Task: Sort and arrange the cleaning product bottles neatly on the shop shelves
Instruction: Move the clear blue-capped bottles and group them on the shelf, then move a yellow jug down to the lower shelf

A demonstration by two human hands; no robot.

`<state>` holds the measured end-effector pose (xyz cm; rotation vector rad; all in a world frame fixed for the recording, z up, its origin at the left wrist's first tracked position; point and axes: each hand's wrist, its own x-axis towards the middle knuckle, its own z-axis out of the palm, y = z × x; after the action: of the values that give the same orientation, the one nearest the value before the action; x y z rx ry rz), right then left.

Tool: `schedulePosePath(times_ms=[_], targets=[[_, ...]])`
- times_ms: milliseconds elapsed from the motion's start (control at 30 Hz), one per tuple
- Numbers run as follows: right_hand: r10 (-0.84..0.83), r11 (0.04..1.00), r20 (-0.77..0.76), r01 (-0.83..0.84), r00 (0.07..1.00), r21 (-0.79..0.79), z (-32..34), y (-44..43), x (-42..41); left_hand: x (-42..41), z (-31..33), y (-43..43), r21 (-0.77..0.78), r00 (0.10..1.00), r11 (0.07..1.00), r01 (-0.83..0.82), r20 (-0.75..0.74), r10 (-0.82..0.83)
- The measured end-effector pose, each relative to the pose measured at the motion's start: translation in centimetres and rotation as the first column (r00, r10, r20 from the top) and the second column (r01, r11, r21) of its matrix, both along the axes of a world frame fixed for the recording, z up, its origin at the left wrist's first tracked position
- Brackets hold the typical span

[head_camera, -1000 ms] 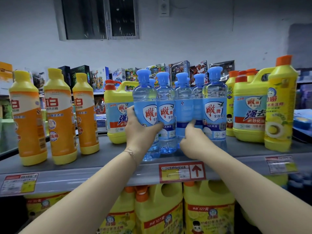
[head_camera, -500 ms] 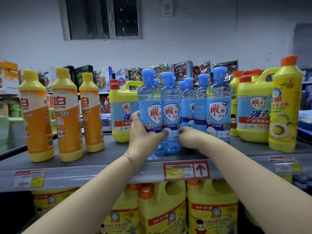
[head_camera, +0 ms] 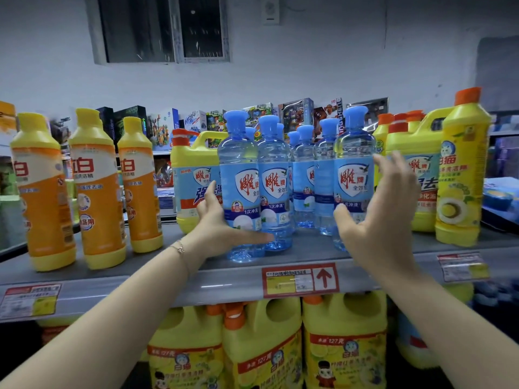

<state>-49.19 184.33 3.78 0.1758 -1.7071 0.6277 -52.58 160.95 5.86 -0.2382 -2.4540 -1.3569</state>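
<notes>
The grey shelf [head_camera: 126, 284] is running across the middle of the frame. Yellow lower jugs [head_camera: 261, 346] are sitting under it at bottom centre, showing "127" and 白猫. On the shelf, yellow upper jugs [head_camera: 193, 175] are flanking the centre, carrying a 雕牌 shield and 强去油. A tall bottle [head_camera: 463, 169] at far right is showing 白猫. Three orange bottles [head_camera: 95, 192] are standing at left, with a large 白 and 食品用 readable.

The blue bottles [head_camera: 273, 186] are clustering upright at centre, front ones near the shelf's edge, rear ones staggered. Their labels are reading 雕牌, 全效 and 1次冲洗.

The left hand [head_camera: 222, 231] is lying against the front-left blue bottle, fingers spread and released, thumb stretching across its base. The right hand [head_camera: 376, 220] is hovering beside the rightmost blue bottle, fingers splayed and blurred, grasping nothing. Whether it is touching is unclear.

The person seems to be squaring up this blue group between two palms. The next move is likely calling for pressing both sides inward gently, since tall narrow bottles could be tipping.

A red tag [head_camera: 300, 279] with an up arrow is hanging below; its small print is unreadable.
</notes>
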Motion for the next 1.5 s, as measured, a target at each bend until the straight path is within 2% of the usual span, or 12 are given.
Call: schedulePosePath(times_ms=[167,367,433,500,567,667,733,967,1100,1233,1433,1500], targets=[[0.323,0.924,0.379,-0.204,0.867,-0.323,-1.2,0.5,-2.0,-0.4,-0.7,1.5,0.037,0.998,0.999,0.0,-0.063,0.002],[0.244,0.969,0.512,-0.188,0.824,-0.16,-1.3,0.2,-1.3,-0.1,-0.9,2.3,-0.031,0.985,0.996,-0.082,-0.153,0.076],[0.312,0.95,0.488,-0.265,0.815,-0.165,-1.1,0.8,-0.6,0.3,-1.5,2.3,-0.047,0.912,0.988,-0.148,-0.392,0.118],[0.334,0.942,0.43,-0.285,0.839,-0.177,-1.0,2.0,-0.2,0.6,-2.1,2.4,-0.093,0.768,0.968,-0.233,-0.628,0.125],[0.146,0.988,0.32,-0.121,0.936,-0.096,-0.9,4.0,-0.4,0.8,-2.6,2.4,-0.137,0.632,0.941,-0.309,-0.769,0.096],[-0.241,0.966,0.141,0.251,0.96,-0.059,-0.5,7.6,-1.5,1.0,-2.9,2.7,-0.225,0.522,0.903,-0.365,-0.853,-0.002],[-0.328,0.928,0.14,0.346,0.934,-0.136,-0.1,9.5,-2.2,1.2,-3.1,3.3,-0.28,0.482,0.892,-0.355,-0.872,-0.082],[-0.184,0.89,0.294,0.286,0.938,-0.356,0.6,13.5,-4.3,2.0,-3.7,6.5,-0.465,0.409,0.856,-0.225,-0.843,-0.35],[-0.142,0.907,0.201,0.209,0.969,-0.367,0.4,13.9,-4.5,2.6,-4.2,8.8,-0.55,0.414,0.823,-0.143,-0.788,-0.455],[0.056,0.936,0.023,-0.045,0.998,-0.35,-0.3,13.1,-3.9,3.1,-3.9,11.0,-0.607,0.499,0.793,0.056,-0.671,-0.548],[0.454,0.851,-0.08,-0.458,0.888,-0.257,1.2,9.2,0.1,3.8,-2.8,15.5,-0.374,0.749,0.862,0.343,-0.445,-0.491],[0.572,0.787,-0.057,-0.567,0.818,-0.241,1.9,7.7,1.5,4.1,-2.1,16.8,-0.254,0.778,0.867,0.429,-0.383,-0.497]])
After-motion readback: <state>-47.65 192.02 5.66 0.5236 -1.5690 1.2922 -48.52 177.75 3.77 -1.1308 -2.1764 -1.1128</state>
